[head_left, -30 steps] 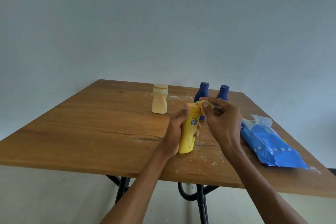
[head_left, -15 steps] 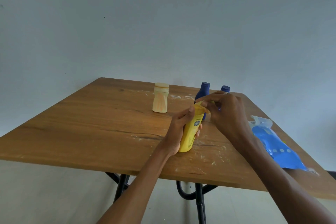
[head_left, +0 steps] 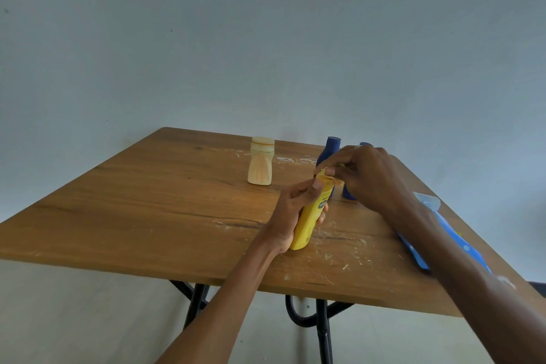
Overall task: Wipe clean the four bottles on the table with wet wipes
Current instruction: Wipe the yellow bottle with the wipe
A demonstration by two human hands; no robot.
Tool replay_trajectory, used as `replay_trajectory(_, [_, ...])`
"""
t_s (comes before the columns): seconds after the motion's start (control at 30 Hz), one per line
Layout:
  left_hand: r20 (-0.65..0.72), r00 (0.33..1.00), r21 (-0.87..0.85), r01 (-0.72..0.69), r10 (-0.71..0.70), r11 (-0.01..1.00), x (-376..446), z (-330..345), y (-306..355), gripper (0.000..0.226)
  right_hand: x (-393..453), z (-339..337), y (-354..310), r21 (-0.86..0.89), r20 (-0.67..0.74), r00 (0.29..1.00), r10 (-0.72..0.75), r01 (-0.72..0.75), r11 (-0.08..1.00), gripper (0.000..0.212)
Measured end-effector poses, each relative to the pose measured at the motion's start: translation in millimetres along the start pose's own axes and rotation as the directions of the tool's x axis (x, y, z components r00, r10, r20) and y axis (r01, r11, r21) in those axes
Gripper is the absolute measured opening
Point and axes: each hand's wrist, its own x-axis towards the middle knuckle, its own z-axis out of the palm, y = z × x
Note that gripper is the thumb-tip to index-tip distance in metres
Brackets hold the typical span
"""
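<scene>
Head view. At centre right of the frame, the left hand (head_left: 291, 216) is wrapped around the body of the yellow bottle (head_left: 310, 220), fingers pressed together on its near side, holding it tilted with its base resting on the table (head_left: 147, 210) and its top leaning toward the upper right. The right hand (head_left: 367, 176) meets the bottle's top, thumb and fingers pinching there around a small pale scrap; whether this is a folded wet wipe or part of the cap cannot be told.

Above and behind the right hand stand two blue bottles (head_left: 331, 148), the second largely hidden by the knuckles. The cream bottle (head_left: 261, 161) stands upright and apart at upper centre. The blue wipes pack (head_left: 425, 207) lies at the right edge of the table, partly covered by the right forearm.

The step in hand appears to be cleaning the cap and shoulder of the yellow bottle. To do it well, the left hand should keep the base planted so that the bottle cannot skid on the table, while the right works around the cap and into its seams, then down the body. The bottle should be turned in the left hand's hold so that the side now covered by the palm is also reached. Light pressure suffices; a hard squeeze may force contents out if the cap is loose.
</scene>
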Motion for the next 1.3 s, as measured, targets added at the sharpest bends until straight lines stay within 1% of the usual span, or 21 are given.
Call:
replay_trajectory(0.07, [-0.036, 0.999, 0.022, 0.001, 0.000, 1.000, 0.3, -0.2, -0.7, 0.056, 4.6, 3.6, 8.6, 0.004, 0.001, 1.000, 0.031, -0.031, 1.000, 0.018])
replay_trajectory(0.13, [-0.103, 0.993, 0.067, -0.043, 0.050, 0.997, 1.0, -0.6, -1.7, 0.055, 8.7, 8.7, 15.6, 0.068, 0.000, 0.997, 0.079, -0.079, 0.995, 0.017])
replay_trajectory(0.23, [-0.192, 0.969, 0.150, -0.129, 0.157, 0.980, 3.0, -2.5, -4.8, 0.052, 7.7, 15.5, 23.2, 0.298, 0.024, 0.981, 0.190, -0.188, 0.936, 0.014])
replay_trajectory(0.3, [-0.257, 0.939, 0.253, -0.163, 0.229, 0.954, 4.9, -2.6, -6.5, 0.058, 0.0, 21.0, 24.2, 0.449, 0.035, 0.970, 0.239, -0.229, 0.864, 0.014])
replay_trajectory(0.33, [-0.284, 0.919, 0.333, -0.174, 0.274, 0.927, 5.9, -2.9, -8.0, 0.061, -4.6, 24.6, 23.9, 0.504, 0.022, 0.965, 0.261, -0.236, 0.831, 0.015])
replay_trajectory(0.37, [-0.300, 0.899, 0.397, -0.186, 0.318, 0.899, 5.9, -2.5, -9.2, 0.058, -9.4, 28.6, 23.4, 0.539, -0.011, 0.959, 0.282, -0.232, 0.810, 0.015])
replay_trajectory(0.4, [-0.311, 0.885, 0.436, -0.192, 0.347, 0.879, 5.5, -1.2, -9.1, 0.050, -13.9, 32.5, 22.2, 0.555, -0.060, 0.953, 0.296, -0.215, 0.804, 0.014])
replay_trajectory(0.47, [-0.326, 0.864, 0.483, -0.198, 0.385, 0.853, 5.2, 1.4, -9.9, 0.037, -21.3, 40.6, 19.5, 0.563, -0.152, 0.936, 0.316, -0.181, 0.807, 0.013])
replay_trajectory(0.57, [-0.358, 0.833, 0.520, -0.198, 0.422, 0.831, 5.6, 1.6, -13.3, 0.036, -31.4, 49.8, 12.2, 0.589, -0.235, 0.907, 0.350, -0.154, 0.794, 0.018])
replay_trajectory(0.7, [-0.380, 0.813, 0.514, -0.212, 0.442, 0.831, 4.9, 3.1, -16.2, 0.036, -43.0, 58.9, 3.0, 0.574, -0.341, 0.874, 0.346, -0.098, 0.813, 0.022])
replay_trajectory(0.77, [-0.395, 0.803, 0.509, -0.213, 0.446, 0.834, 4.5, 3.5, -15.3, 0.038, -50.3, 65.1, 2.6, 0.569, -0.326, 0.881, 0.344, -0.108, 0.816, 0.021])
replay_trajectory(0.9, [-0.436, 0.793, 0.507, -0.175, 0.426, 0.844, 5.1, 1.2, -14.0, 0.039, -72.2, 88.6, 8.5, 0.490, -0.220, 0.929, 0.298, -0.158, 0.857, 0.015])
replay_trajectory(1.0, [-0.399, 0.792, 0.546, -0.200, 0.463, 0.814, 4.2, 1.6, -14.4, 0.043, -85.0, 100.8, 13.9, 0.421, -0.139, 0.956, 0.258, -0.178, 0.889, 0.015])
replay_trajectory(1.1, [-0.323, 0.794, 0.566, -0.274, 0.515, 0.777, 2.6, 2.5, -13.2, 0.062, -91.2, 103.7, 13.8, 0.412, -0.058, 0.977, 0.204, -0.163, 0.897, 0.014])
replay_trajectory(1.17, [-0.244, 0.789, 0.604, -0.331, 0.564, 0.725, 0.6, 2.6, -11.3, 0.062, -91.5, 103.5, 11.9, 0.414, -0.066, 0.979, 0.195, -0.151, 0.898, 0.014])
replay_trajectory(1.2, [-0.214, 0.792, 0.614, -0.346, 0.571, 0.709, -0.4, 3.0, -10.0, 0.060, -90.8, 103.1, 10.3, 0.413, -0.091, 0.977, 0.195, -0.141, 0.900, 0.015])
replay_trajectory(1.3, [-0.201, 0.819, 0.584, -0.340, 0.538, 0.737, -2.5, 5.5, -8.9, 0.056, -86.6, 100.0, 5.2, 0.439, -0.228, 0.947, 0.227, -0.109, 0.892, 0.023])
